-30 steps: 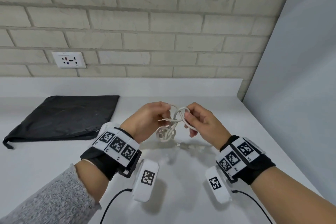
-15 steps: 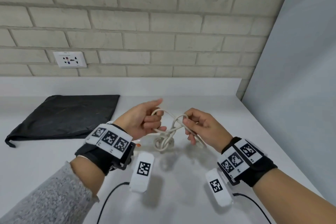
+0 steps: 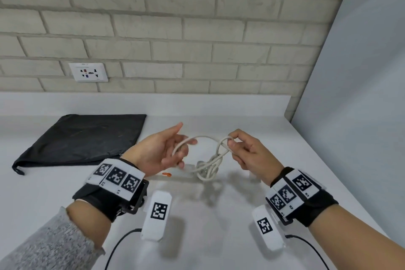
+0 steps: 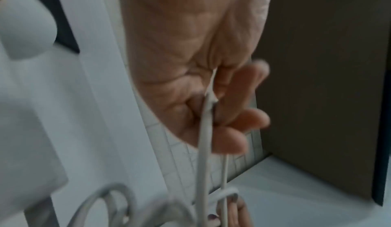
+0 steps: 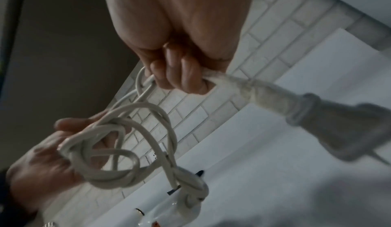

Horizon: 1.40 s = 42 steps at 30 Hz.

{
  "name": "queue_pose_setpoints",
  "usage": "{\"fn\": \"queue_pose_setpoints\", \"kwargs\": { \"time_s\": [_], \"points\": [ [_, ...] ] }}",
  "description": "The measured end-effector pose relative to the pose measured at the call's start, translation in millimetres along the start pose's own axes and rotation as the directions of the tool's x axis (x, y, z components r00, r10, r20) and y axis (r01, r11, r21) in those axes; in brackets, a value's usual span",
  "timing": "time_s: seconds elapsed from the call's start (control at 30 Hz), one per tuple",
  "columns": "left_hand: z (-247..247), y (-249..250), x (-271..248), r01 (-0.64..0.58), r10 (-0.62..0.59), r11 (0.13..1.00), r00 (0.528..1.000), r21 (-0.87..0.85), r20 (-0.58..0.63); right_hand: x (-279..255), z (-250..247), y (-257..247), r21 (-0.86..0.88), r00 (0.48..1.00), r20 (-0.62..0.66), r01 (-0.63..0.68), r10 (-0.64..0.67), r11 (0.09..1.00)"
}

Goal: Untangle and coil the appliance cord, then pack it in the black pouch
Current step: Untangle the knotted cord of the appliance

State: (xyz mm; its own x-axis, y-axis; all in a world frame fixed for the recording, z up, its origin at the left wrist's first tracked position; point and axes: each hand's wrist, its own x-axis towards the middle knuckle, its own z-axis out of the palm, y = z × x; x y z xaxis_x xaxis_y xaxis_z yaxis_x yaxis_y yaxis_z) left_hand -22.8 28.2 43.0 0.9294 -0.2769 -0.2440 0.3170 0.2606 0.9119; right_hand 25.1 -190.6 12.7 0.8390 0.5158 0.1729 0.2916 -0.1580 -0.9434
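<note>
The white appliance cord (image 3: 203,137) arcs between my two hands above the counter, and its knotted tangle (image 3: 208,170) hangs below them. My left hand (image 3: 184,144) has its lower fingers curled round one strand (image 4: 204,147) while the forefinger points straight out. My right hand (image 3: 230,142) pinches a loop of the cord (image 5: 148,113) at the top. In the right wrist view a blurred grey plug end (image 5: 317,123) sticks out behind the right hand's fingers (image 5: 180,80). The black pouch (image 3: 83,138) lies flat at the left, apart from both hands.
A small pale object with an orange part (image 3: 167,174) lies on the white counter (image 3: 219,215) under the tangle. A wall socket (image 3: 88,72) sits in the brick wall. A grey panel (image 3: 361,94) closes the right side.
The hands have moved apart, stretching a cord arc between them. The left hand has turned palm inward with its forefinger straightened. The tangle now hangs lower and looser.
</note>
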Motion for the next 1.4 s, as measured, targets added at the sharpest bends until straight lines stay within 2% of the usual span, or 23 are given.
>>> {"fn": "queue_pose_setpoints", "kwargs": {
  "time_s": [0.07, 0.1, 0.2, 0.33, 0.47, 0.57, 0.67, 0.73, 0.83, 0.93, 1.0, 1.07, 1.13, 1.23, 1.33, 1.4],
  "points": [
    [2, 1, -3, 0.038, -0.051, 0.969, 0.998, 0.244, 0.046, 0, 3, -1, -0.063, 0.999, 0.029, 0.029, -0.027, 0.998],
    [4, 1, -3, 0.013, -0.028, 0.968, 0.998, 0.251, 0.054, 0, 4, -2, -0.091, 0.999, 0.032, 0.041, -0.038, 0.995],
    [4, 0, -2, -0.123, 0.122, 0.992, 0.990, 0.009, 0.064, 0, -1, -7, -0.161, 0.997, -0.008, 0.074, -0.076, 0.984],
    [-9, -6, -7, -0.320, 0.345, 0.924, 0.933, -0.209, 0.100, -5, -9, -9, -0.082, 0.997, -0.052, 0.050, -0.054, 0.995],
    [-7, -5, -14, -0.452, 0.469, 0.833, 0.883, -0.319, -0.025, -13, -6, -5, -0.025, 0.997, -0.083, -0.001, -0.001, 1.000],
    [-5, -3, -8, -0.502, 0.453, 0.742, 0.864, -0.445, -0.221, -15, 0, -10, 0.058, 0.996, -0.087, 0.011, -0.006, 0.998],
    [-6, 0, -1, -0.529, 0.351, 0.564, 0.849, -0.634, -0.396, -16, 5, -15, 0.250, 0.997, -0.069, -0.006, 0.024, 0.968],
    [-4, 4, 2, -0.531, 0.298, 0.489, 0.847, -0.692, -0.440, -17, 8, -14, 0.389, 0.995, -0.048, -0.061, 0.086, 0.919],
    [1, 8, 2, -0.528, 0.260, 0.447, 0.849, -0.722, -0.460, -20, 10, -13, 0.508, 0.989, -0.045, -0.096, 0.138, 0.856],
    [7, 11, 4, -0.543, 0.259, 0.396, 0.840, -0.741, -0.477, -20, 10, -14, 0.443, 0.988, -0.112, -0.043, 0.103, 0.896],
    [10, 12, 7, -0.561, 0.247, 0.374, 0.828, -0.739, -0.504, -19, 10, -15, 0.332, 0.985, -0.158, -0.017, 0.074, 0.943],
    [12, 14, 8, -0.568, 0.235, 0.358, 0.823, -0.741, -0.517, -19, 10, -17, 0.293, 0.980, -0.192, 0.001, 0.058, 0.956],
    [11, 15, 8, -0.580, 0.217, 0.337, 0.815, -0.742, -0.538, -20, 11, -18, 0.389, 0.978, -0.191, -0.001, 0.082, 0.921],
    [5, 12, 11, -0.605, 0.180, 0.320, 0.795, -0.729, -0.580, -23, 11, -22, 0.597, 0.989, -0.105, -0.020, 0.103, 0.802],
    [4, 3, 13, -0.529, 0.209, 0.384, 0.848, -0.757, -0.486, -23, 8, -27, 0.694, 0.994, -0.041, -0.046, 0.103, 0.718],
    [9, -3, 14, -0.489, 0.224, 0.447, 0.872, -0.749, -0.436, -22, 4, -29, 0.668, 0.995, -0.031, -0.050, 0.096, 0.742]
  ]
}}
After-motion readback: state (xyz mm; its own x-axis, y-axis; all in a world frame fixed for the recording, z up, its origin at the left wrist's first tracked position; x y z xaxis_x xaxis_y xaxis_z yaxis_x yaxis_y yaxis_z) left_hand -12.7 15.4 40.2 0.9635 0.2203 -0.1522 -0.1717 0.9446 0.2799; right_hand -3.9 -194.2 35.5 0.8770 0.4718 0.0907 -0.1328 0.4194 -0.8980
